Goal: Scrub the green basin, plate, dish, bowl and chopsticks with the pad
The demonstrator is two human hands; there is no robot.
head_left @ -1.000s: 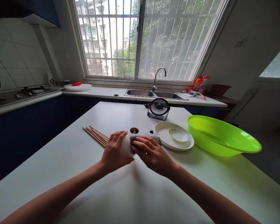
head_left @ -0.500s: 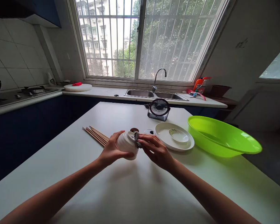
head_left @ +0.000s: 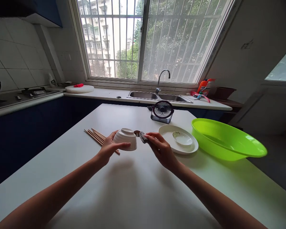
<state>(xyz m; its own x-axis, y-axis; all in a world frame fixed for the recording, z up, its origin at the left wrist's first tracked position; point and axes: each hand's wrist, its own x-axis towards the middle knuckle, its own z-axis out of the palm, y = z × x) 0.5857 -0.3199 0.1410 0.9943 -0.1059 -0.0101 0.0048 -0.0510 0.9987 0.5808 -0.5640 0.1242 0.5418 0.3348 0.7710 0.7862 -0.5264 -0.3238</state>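
Note:
A white bowl (head_left: 125, 139) is held upside down above the table by my left hand (head_left: 109, 147), whose fingers and thumb wrap its side. Between the fingertips of my right hand (head_left: 162, 150) is a grey scouring pad (head_left: 143, 137), a small gap away from the bowl's right side. Several wooden chopsticks (head_left: 95, 137) lie on the table behind my left hand. Partly hidden behind the bowl and pad is a small brown round object (head_left: 136, 133); I cannot make out its kind.
A white plate (head_left: 165, 130) bearing a small patterned dish (head_left: 183, 139) sits right of my right hand. Beyond it stands a green basin (head_left: 228, 152) at the table's right edge. A small fan (head_left: 162, 110) stands at the back, before the sink (head_left: 143, 95).
My left hand has moved the bowl up and left and turned it more fully upside down. The scouring pad in my right hand has come off the bowl's surface.

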